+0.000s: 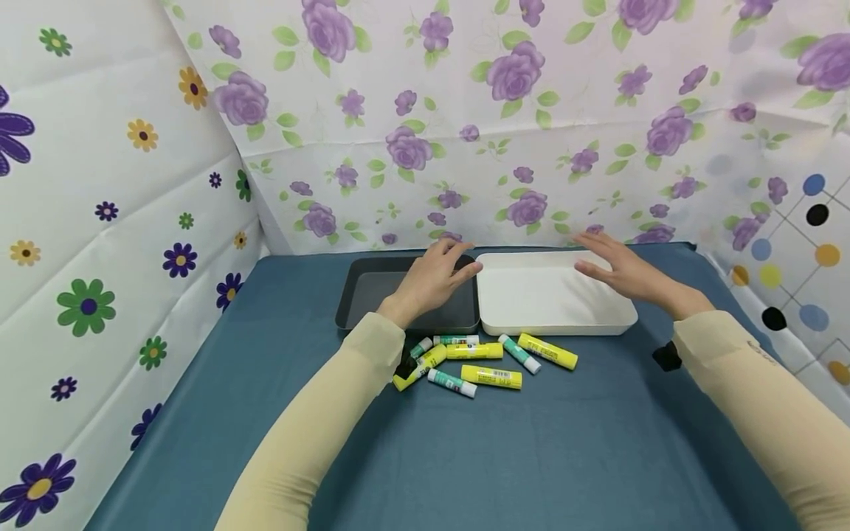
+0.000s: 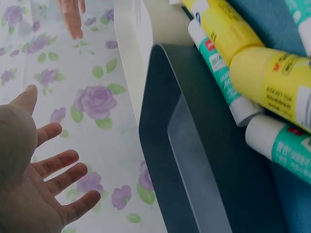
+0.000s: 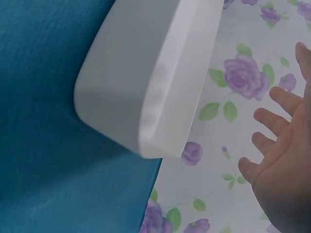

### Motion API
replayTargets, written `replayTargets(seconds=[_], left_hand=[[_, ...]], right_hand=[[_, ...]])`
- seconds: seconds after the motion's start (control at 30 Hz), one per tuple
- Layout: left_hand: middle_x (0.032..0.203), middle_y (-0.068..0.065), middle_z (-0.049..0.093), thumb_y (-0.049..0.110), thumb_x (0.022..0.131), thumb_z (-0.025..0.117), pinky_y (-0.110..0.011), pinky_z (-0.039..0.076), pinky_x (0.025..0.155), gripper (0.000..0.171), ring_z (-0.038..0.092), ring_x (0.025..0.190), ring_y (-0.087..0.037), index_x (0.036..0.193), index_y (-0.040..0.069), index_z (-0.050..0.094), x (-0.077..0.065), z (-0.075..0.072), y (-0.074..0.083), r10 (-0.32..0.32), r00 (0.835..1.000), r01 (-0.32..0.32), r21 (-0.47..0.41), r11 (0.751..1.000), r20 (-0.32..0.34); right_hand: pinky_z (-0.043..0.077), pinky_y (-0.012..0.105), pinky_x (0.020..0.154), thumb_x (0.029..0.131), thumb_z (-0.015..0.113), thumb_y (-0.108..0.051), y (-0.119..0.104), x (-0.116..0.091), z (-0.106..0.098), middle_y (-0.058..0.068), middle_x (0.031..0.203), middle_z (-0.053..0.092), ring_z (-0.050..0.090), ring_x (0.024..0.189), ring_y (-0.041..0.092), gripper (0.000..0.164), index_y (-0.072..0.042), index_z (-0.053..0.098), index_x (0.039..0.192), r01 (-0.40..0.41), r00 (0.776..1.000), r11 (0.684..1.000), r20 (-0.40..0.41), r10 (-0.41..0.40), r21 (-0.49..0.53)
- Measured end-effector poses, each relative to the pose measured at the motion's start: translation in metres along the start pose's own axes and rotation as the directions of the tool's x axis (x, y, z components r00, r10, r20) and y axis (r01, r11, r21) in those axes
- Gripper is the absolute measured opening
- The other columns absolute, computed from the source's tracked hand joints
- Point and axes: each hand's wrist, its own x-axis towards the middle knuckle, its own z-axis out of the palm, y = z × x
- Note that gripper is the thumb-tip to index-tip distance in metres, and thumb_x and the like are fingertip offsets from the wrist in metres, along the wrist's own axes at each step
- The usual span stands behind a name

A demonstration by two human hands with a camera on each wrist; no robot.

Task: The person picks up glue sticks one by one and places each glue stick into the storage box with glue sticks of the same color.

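My left hand [image 1: 432, 279] hovers above the dark grey tray [image 1: 368, 284], fingers spread and holding nothing. Above the right part of the white tray [image 1: 524, 291] is my right hand [image 1: 624, 271], also with its fingers apart and nothing in its grasp. The two trays stand side by side. In front of them lie several glue sticks, some yellow [image 1: 547, 351] and some green with white ends [image 1: 452, 383]. The left wrist view shows the left hand [image 2: 43, 179] apart from the dark tray [image 2: 214, 160]; the right wrist view shows the right hand [image 3: 282, 155] apart from the white tray [image 3: 126, 73].
A blue cloth [image 1: 531, 457] covers the table. Behind it hangs a white sheet with purple roses [image 1: 408, 147]. Flower-patterned sheeting [image 1: 86, 306] borders the left side, and a dotted sheet [image 1: 813, 254] the right.
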Motion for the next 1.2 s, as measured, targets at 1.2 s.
replayTargets(seconds=[1.2], left_hand=[[0.149, -0.009, 0.050, 0.051, 0.109, 0.047, -0.046, 0.045, 0.110, 0.056, 0.053, 0.134, -0.027, 0.154, 0.018, 0.051, -0.045, 0.018, 0.008, 0.134, 0.988, -0.120, -0.158, 0.980, 0.078]], right_hand=[[0.014, 0.084, 0.106, 0.109, 0.054, -0.042, 0.052, -0.042, 0.005, 0.026, 0.171, 0.008, 0.005, 0.153, 0.056, 0.075, -0.015, 0.017, 0.169, -0.091, 0.995, 0.992, -0.028, 0.094, 0.091]])
